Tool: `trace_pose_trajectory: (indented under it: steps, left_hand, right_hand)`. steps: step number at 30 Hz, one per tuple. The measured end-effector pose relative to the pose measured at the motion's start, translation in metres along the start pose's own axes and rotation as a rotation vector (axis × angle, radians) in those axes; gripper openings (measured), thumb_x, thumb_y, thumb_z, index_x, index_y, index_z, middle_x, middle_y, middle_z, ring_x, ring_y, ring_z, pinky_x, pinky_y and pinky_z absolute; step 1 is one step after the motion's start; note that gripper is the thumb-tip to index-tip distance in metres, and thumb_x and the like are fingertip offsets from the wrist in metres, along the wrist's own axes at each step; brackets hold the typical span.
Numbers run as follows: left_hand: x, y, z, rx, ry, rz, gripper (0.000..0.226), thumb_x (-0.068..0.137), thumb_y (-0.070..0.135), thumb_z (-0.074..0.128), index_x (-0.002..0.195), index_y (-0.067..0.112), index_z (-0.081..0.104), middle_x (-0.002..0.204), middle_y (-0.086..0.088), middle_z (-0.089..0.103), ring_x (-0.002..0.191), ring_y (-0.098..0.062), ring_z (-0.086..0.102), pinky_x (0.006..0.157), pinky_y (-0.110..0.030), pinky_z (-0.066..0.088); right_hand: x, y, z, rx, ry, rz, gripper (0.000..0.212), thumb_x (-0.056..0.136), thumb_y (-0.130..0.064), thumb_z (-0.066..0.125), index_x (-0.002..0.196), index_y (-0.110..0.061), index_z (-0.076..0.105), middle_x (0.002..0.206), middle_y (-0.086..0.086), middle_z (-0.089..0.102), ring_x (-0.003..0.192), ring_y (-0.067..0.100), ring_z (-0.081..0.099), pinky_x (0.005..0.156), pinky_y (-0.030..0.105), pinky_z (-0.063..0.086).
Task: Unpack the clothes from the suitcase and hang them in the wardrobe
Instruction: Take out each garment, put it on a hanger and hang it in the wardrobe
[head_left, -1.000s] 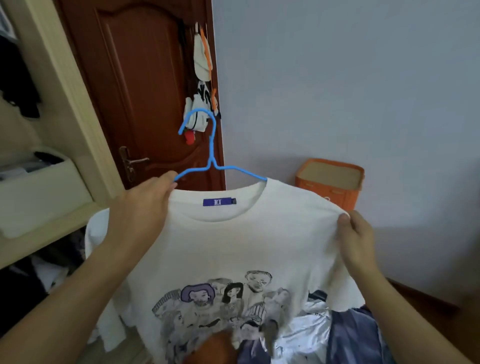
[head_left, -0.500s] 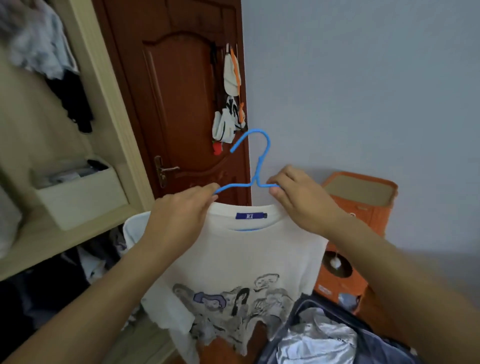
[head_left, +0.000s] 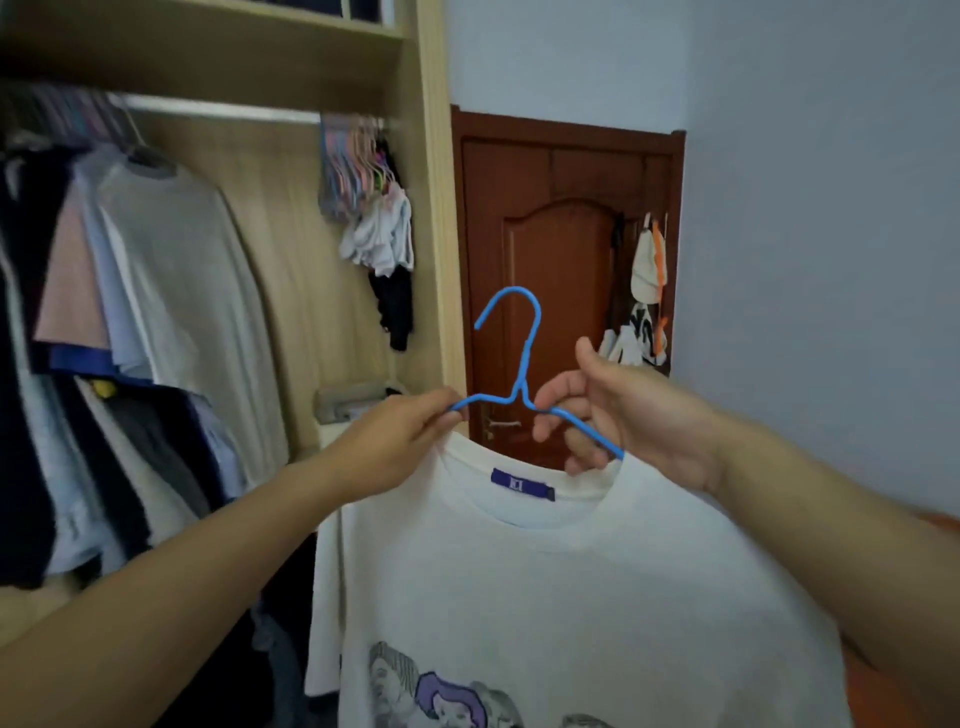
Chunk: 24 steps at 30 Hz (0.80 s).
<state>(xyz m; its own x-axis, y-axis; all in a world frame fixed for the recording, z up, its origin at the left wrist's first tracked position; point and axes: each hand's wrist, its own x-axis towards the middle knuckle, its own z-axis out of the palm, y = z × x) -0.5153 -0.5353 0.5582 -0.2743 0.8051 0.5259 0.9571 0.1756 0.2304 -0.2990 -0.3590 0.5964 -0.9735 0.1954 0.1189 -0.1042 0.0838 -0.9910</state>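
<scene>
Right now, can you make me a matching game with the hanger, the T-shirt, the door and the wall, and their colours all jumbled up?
Things:
1. hanger
2. T-shirt
3. door
4. wall

Colours:
A. reddish brown
B. pale blue-grey
C. bright blue
D. cream with a printed picture

Pairs: 1-C, 2-D, 3-A, 4-B

1. I have turned and looked up toward the wardrobe (head_left: 426, 156), so its rail (head_left: 218, 110) and hung clothes (head_left: 171, 291) now show.
2. My right hand (head_left: 628, 415) left the T-shirt (head_left: 545, 597) shoulder and now pinches the blue hanger (head_left: 511, 364) beside its neck.
3. My left hand (head_left: 400, 441) now pinches the hanger's left arm.
4. The suitcase has dropped from view.
</scene>
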Motion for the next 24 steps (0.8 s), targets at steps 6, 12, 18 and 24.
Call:
trace_pose_trajectory:
  steps: [6, 12, 18, 24]
  left_hand:
    - [-0.005, -0.070, -0.037, 0.091, 0.017, -0.168, 0.057, 0.097, 0.072, 0.022, 0.120, 0.037, 0.062, 0.108, 0.015, 0.067, 0.102, -0.008, 0.061, 0.094, -0.040, 0.049]
    - [-0.026, -0.195, -0.110, 0.245, 0.175, -0.395, 0.065, 0.099, 0.066, 0.029, 0.157, 0.035, 0.028, 0.162, -0.006, 0.026, 0.144, -0.027, 0.035, 0.117, -0.046, 0.035]
    - [-0.008, -0.327, -0.212, 0.577, 0.320, -0.393, 0.053, 0.101, 0.046, 0.049, 0.149, 0.025, 0.048, 0.153, -0.013, 0.040, 0.137, -0.034, 0.045, 0.107, -0.047, 0.045]
    - [0.041, -0.447, -0.291, 0.893, 0.451, -0.293, 0.055, 0.094, 0.050, 0.044, 0.128, 0.014, 0.068, 0.135, -0.025, 0.056, 0.118, -0.047, 0.057, 0.090, -0.054, 0.054]
  right_hand:
    - [0.048, -0.013, 0.026, 0.097, 0.039, -0.031, 0.095, 0.092, -0.077, 0.014, 0.112, 0.004, 0.061, 0.109, 0.028, 0.070, 0.040, 0.015, 0.031, 0.042, 0.024, 0.024]
    - [0.131, -0.056, 0.059, 0.163, 0.023, -0.153, 0.103, 0.090, -0.080, 0.012, 0.114, 0.007, 0.062, 0.109, 0.028, 0.071, 0.042, 0.019, 0.050, 0.034, 0.019, 0.025]
    - [0.269, -0.097, 0.108, 0.173, 0.091, -0.298, 0.108, 0.090, -0.081, 0.008, 0.113, 0.008, 0.064, 0.107, 0.028, 0.071, 0.044, 0.019, 0.052, 0.034, 0.016, 0.028]
    - [0.439, -0.122, 0.171, 0.154, 0.211, -0.331, 0.101, 0.089, -0.081, 0.012, 0.099, 0.004, 0.065, 0.089, 0.025, 0.073, 0.038, 0.019, 0.051, 0.049, 0.022, 0.025]
